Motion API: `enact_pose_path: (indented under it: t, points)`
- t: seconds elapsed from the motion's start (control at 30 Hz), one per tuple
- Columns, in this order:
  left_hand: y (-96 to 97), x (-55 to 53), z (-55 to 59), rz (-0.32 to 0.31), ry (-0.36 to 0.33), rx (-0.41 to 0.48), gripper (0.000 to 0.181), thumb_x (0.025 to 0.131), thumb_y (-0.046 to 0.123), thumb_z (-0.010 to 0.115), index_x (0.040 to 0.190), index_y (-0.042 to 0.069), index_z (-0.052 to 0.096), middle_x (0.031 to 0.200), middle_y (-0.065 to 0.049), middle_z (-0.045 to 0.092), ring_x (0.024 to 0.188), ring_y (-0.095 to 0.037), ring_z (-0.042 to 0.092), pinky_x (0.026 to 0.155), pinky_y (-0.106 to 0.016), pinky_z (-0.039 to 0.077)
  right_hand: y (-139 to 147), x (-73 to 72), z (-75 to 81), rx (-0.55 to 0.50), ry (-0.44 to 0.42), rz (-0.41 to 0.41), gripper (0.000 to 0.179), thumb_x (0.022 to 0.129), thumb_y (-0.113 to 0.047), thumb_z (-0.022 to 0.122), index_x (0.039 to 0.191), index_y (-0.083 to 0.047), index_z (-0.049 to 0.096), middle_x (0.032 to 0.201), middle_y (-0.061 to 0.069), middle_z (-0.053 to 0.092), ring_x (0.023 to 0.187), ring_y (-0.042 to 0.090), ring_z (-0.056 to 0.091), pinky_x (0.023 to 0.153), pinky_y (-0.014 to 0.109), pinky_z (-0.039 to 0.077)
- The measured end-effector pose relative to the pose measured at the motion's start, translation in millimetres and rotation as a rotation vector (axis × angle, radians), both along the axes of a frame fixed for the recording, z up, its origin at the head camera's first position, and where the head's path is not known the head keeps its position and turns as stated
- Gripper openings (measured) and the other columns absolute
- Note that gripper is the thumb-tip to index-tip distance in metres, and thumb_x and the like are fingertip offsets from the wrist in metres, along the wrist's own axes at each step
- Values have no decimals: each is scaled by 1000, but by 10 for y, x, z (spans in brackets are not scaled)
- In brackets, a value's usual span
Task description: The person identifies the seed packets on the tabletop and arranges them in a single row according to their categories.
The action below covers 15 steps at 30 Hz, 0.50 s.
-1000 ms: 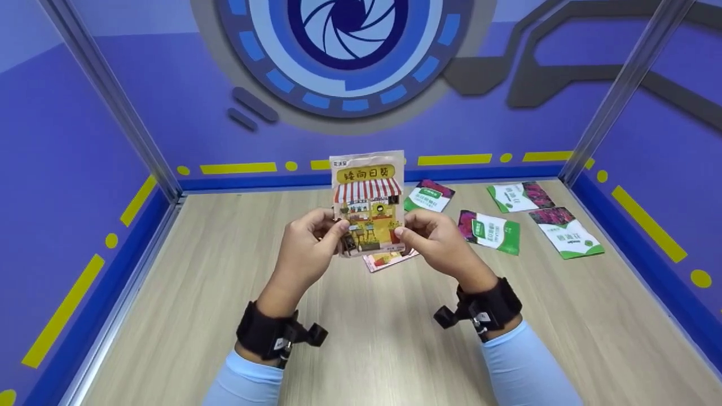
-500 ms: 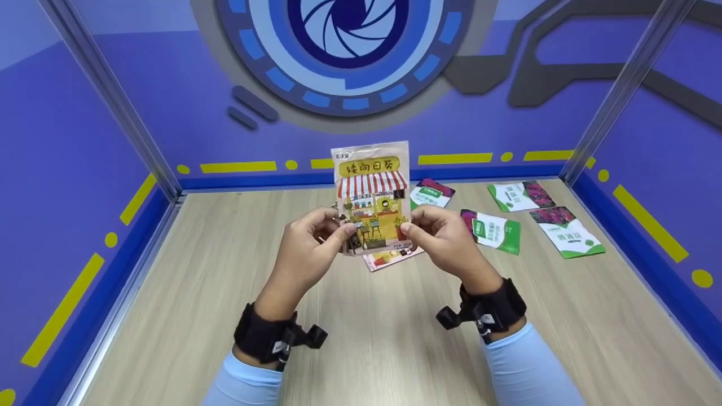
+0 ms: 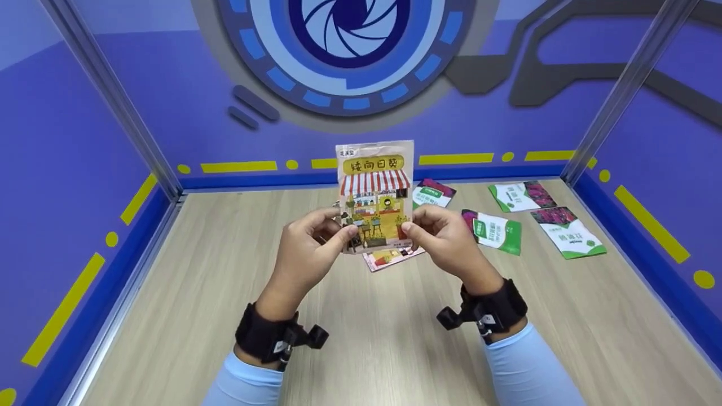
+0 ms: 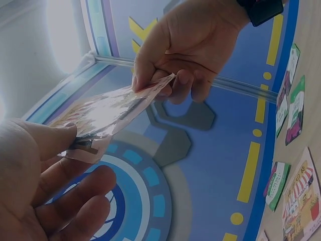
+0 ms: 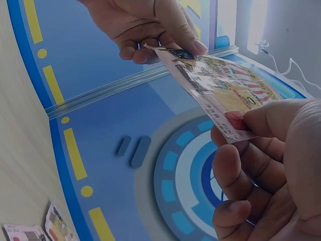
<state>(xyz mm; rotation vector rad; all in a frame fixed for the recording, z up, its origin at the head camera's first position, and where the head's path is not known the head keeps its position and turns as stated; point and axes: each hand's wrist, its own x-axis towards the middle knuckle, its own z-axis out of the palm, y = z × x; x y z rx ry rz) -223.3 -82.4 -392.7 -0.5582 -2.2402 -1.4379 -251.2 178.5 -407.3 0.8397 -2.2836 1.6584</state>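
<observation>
Held up over the table, a seed packet [image 3: 377,194] shows a striped awning, a shop drawing and Chinese lettering. My left hand [image 3: 307,248] pinches its lower left edge between thumb and fingers. On the opposite edge my right hand [image 3: 451,242] pinches the lower right corner. The left wrist view shows the packet [image 4: 108,113] from a low angle, with glare across its face. In the right wrist view the thumb of my right hand [image 5: 271,160] presses on the packet's printed front. Below the held packet, a pink-edged packet [image 3: 389,260] lies on the table, partly hidden.
Several green-and-white seed packets with magenta flowers lie to the right on the wooden table [image 3: 361,338], among them one packet [image 3: 496,231] near my right hand and another packet [image 3: 567,232] farther right. Blue printed walls [image 3: 197,101] enclose the back and sides.
Both hands have lifted the seed packet slightly and shifted it a little to the right, most of it in the first half second. The packets on the table stay put.
</observation>
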Motion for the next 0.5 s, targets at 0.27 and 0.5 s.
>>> enact_pose_path:
  t: [0.27, 0.5]
  points:
    - [9, -4, 11, 25, -27, -14, 35, 82, 42, 69, 110, 23, 65, 73, 14, 67, 59, -3, 61, 55, -26, 52, 0, 12, 9, 8, 2, -3, 13, 90, -30, 61, 84, -19, 63, 68, 1, 59, 52, 20, 48, 45, 29, 40]
    - [23, -5, 4, 66, -57, -20, 36, 81, 42, 70, 109, 20, 66, 79, 13, 68, 63, -3, 62, 58, -24, 53, -8, 8, 6, 34, -8, -1, 15, 90, -32, 61, 84, -19, 62, 68, 0, 58, 52, 18, 46, 44, 28, 38]
